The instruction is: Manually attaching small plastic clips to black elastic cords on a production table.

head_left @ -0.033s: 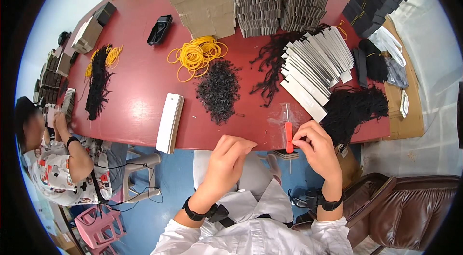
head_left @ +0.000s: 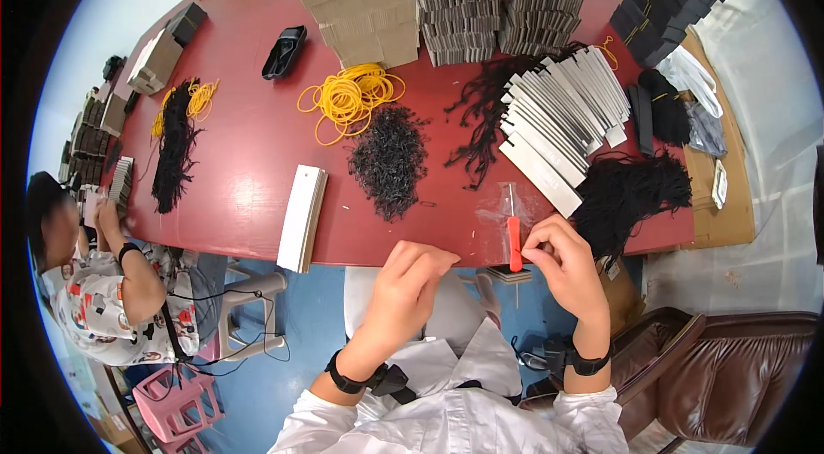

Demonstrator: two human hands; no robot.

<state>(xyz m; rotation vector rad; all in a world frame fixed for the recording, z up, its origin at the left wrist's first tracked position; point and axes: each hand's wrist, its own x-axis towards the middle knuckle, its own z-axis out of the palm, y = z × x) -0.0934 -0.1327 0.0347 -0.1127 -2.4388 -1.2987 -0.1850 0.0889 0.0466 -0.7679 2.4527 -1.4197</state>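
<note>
Left hand (head_left: pixel 400 291) loosely curled, right hand (head_left: pixel 567 272) near-pinched beside red-handled tool (head_left: pixel 515 248), near right; we cannot tell whether either grips anything

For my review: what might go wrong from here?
The slim red-handled tool reaches the front edge of the dark red table, close beside the right hand; a nudge might drop it. The stack of flat white strips reaches that edge too and could fall. The loose heap of small black pieces might scatter.
</note>
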